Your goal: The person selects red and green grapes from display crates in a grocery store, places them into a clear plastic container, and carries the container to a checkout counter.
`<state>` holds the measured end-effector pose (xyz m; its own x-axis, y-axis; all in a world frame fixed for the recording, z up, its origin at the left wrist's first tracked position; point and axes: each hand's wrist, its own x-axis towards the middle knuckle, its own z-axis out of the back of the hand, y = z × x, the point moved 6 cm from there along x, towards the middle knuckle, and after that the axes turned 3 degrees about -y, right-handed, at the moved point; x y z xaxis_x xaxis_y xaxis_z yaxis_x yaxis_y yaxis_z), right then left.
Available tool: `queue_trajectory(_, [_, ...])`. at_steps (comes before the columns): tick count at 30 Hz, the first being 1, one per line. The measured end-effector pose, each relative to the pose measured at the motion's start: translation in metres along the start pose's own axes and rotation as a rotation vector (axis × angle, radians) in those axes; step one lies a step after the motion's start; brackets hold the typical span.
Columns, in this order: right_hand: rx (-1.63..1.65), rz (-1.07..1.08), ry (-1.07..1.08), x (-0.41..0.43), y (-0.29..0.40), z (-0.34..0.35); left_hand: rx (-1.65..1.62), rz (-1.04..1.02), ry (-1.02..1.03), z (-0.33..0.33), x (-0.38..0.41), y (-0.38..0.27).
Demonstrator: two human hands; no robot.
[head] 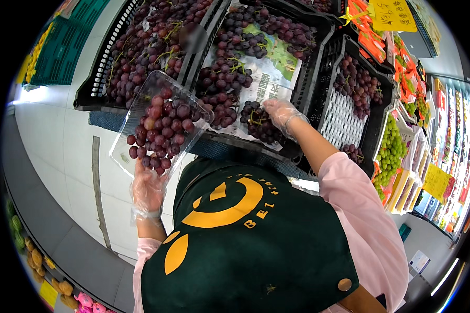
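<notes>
My left hand (148, 191), in a clear plastic glove, holds up a clear plastic tray (126, 135) from below at its near end. Red grapes (162, 131) lie in the tray, which is tilted. My right hand (284, 116), gloved the same way, has its fingers bent around the right side of a bunch of dark grapes (256, 117); the fingertips are partly hidden. That bunch lies at the near end of a black plastic crate (254, 144) lined with printed paper (266, 74). More dark grape bunches (223, 78) sit along the crate's left and far sides.
A fuller black crate of grapes (141, 58) stands to the left. On the right, another black crate (346, 109) holds a few bunches. Green grapes (391, 152) and yellow signs (393, 15) are farther right. A lit display cooler (454, 156) stands at the right edge.
</notes>
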<state>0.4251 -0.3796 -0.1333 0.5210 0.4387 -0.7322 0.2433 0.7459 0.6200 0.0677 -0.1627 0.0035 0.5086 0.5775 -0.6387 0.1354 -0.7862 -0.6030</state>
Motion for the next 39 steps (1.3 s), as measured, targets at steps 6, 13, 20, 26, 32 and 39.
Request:
queue_trajectory(6, [-0.488,0.167,0.162,-0.021,0.015,-0.018,-0.046,-0.022,0.067,0.011,0.001,0.004])
queue_trajectory(13, [-0.707,0.279,0.108,-0.030,0.032,-0.026,0.019,0.046,0.152,-0.016,-0.001,0.005])
queue_trajectory(20, [-0.362,0.360,-0.641,-0.165,0.080,0.153,0.170,0.158,0.141,-0.019,0.007,0.024])
queue_trajectory(26, [-0.941,-0.129,-0.823,-0.218,-0.152,0.326,0.233,0.167,0.048,-0.032,0.006,0.038])
queue_trajectory(32, [-0.816,-0.246,-0.620,-0.222,-0.216,0.344,0.306,0.146,0.068,-0.046,0.001,0.049])
queue_trajectory(39, [-0.777,-0.401,-0.526,-0.200,-0.232,0.335,0.406,0.128,-0.013,-0.024,0.012,0.053])
